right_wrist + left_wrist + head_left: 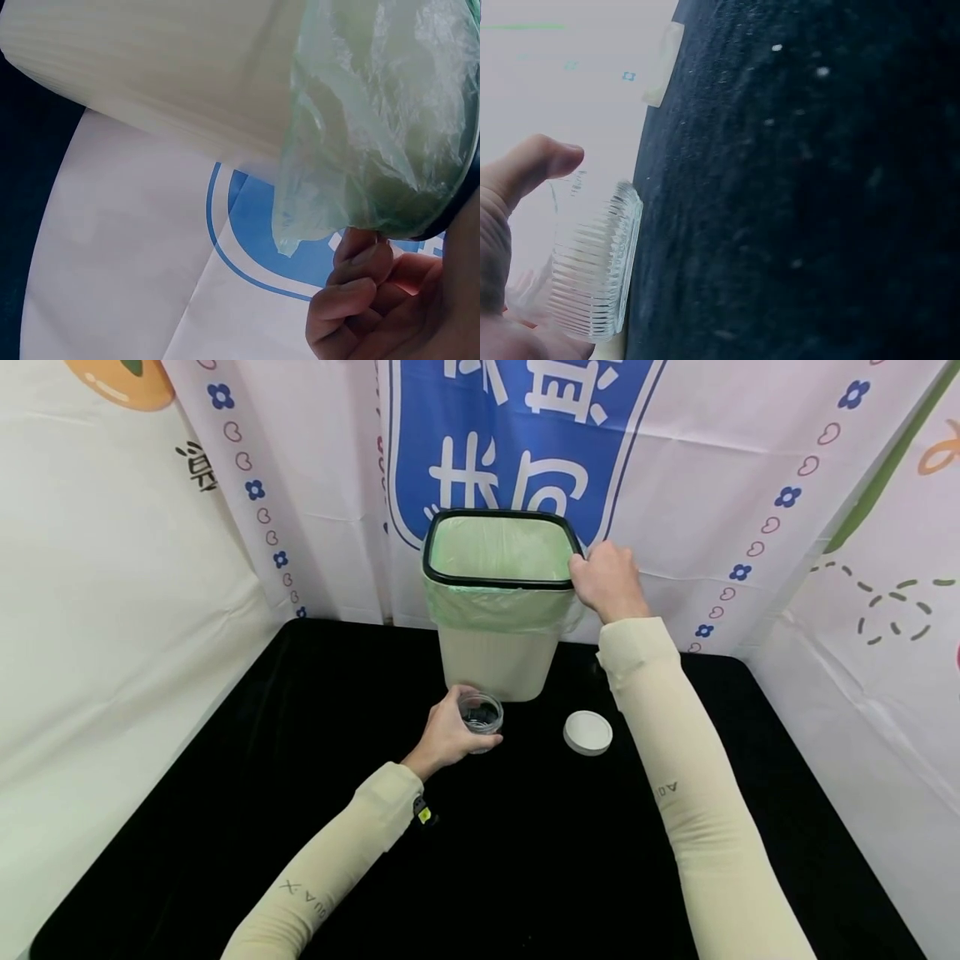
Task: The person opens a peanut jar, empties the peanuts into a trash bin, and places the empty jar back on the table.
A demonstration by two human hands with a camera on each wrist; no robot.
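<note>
My left hand (pixel 446 728) holds a small clear jar (pixel 481 717) by its side, thumb toward me and fingers on the far side. The jar has no lid on, and ribbed walls show in the left wrist view (pixel 592 270). Just behind it stands a cream trash bin (pixel 497 658), lined with a pale green plastic bag (pixel 491 607) under a black rim (pixel 501 582). At the bin's right corner my right hand (pixel 611 583) grips the rim. Curled fingers (pixel 345 300) show beside the bag in the right wrist view.
A round white lid (pixel 588 732) lies on the black tabletop (pixel 525 852), to the right of the jar. Printed cloth hangs behind the bin (pixel 330 485) and along both sides.
</note>
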